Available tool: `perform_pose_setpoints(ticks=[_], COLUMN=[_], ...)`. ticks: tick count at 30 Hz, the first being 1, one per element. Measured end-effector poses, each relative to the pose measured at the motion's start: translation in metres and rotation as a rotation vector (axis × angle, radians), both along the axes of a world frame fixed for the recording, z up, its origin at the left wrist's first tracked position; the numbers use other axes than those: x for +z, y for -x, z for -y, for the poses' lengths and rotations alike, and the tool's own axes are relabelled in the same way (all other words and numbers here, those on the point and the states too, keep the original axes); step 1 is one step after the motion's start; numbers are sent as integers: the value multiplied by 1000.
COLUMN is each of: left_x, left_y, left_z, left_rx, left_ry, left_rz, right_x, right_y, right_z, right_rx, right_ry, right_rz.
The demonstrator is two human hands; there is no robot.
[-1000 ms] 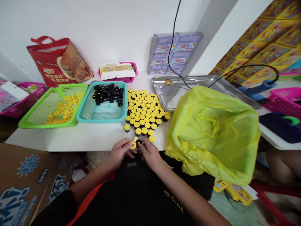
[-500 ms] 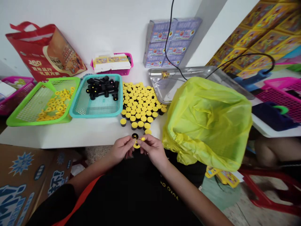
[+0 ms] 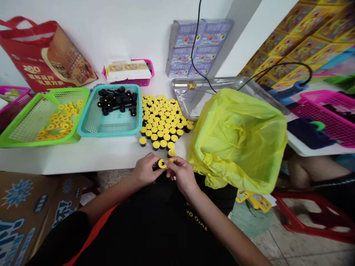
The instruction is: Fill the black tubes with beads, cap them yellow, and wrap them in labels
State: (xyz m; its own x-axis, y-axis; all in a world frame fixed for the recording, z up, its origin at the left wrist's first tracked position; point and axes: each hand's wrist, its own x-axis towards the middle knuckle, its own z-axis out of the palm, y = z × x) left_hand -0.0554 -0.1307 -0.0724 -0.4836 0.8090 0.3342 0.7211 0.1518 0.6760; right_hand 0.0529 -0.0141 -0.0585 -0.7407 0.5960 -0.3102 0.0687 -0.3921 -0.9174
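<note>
At the table's near edge my left hand (image 3: 145, 170) and my right hand (image 3: 181, 173) meet, fingers pinched together on a small black tube with a yellow cap (image 3: 161, 164). Just beyond them stands a cluster of several yellow-capped black tubes (image 3: 162, 120) upright on the white table (image 3: 83, 155). A teal basket (image 3: 111, 123) holds loose black tubes (image 3: 118, 101). A green basket (image 3: 33, 122) to its left holds yellow ring caps (image 3: 59, 123).
A bulging yellow plastic bag (image 3: 240, 138) sits right of my hands, in front of a metal tray (image 3: 194, 96) with a black cable. Pink baskets, a red bag (image 3: 47, 51), purple boxes (image 3: 194, 48) line the back. A cardboard box (image 3: 24, 210) is at lower left.
The yellow cap, held loose beside the black tube a second ago, now sits on the tube's end between both hands. The camera has shifted, and the table appears further left and higher.
</note>
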Motion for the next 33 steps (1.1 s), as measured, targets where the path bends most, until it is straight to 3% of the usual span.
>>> perform_pose_setpoints(ticks=[12, 20, 23, 26, 30, 33], left_x=[14, 17, 20, 25, 26, 11], left_y=[-8, -15, -15, -13, -15, -11], left_z=[-4, -8, -6, -2, 7, 6], left_rx=[-6, -14, -2, -19, -38, 9], left_ry=[117, 83, 27, 2, 163, 287], left_rz=[-38, -28, 88, 329, 724, 852], right_x=[-5, -6, -5, -3, 3, -3], right_y=[-6, -8, -9, -9, -10, -2], right_z=[-2, 1, -1, -4, 2, 5], right_rx=[-18, 8, -33, -79, -90, -97], right_ry=[-205, 18, 15, 38, 57, -2], right_rz=[87, 9, -33, -38, -55, -59])
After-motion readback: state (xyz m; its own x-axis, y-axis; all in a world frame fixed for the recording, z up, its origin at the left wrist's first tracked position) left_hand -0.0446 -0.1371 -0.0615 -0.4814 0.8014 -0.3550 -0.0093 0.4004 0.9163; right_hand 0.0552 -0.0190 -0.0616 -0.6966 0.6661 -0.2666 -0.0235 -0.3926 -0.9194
